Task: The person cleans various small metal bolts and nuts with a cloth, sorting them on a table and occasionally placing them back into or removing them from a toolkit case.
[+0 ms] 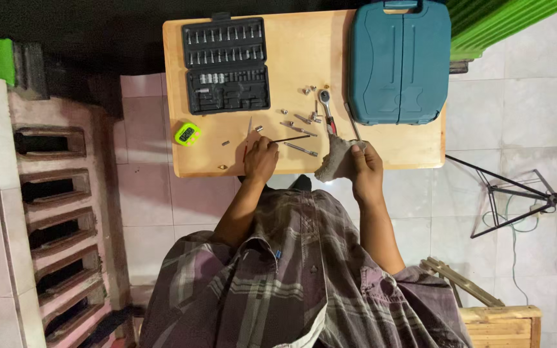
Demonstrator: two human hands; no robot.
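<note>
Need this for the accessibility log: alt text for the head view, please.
Seen from above, a person at a small wooden table holds a thin dark rod in the left hand and a grey rag in the right hand. Beyond lie loose bits, a ratchet, an open black socket set and a closed teal case.

Open socket case (226, 64) on table (407, 145) left, closed case (399, 61) right, ratchet (326, 109) and loose bits (294, 129) between
</note>
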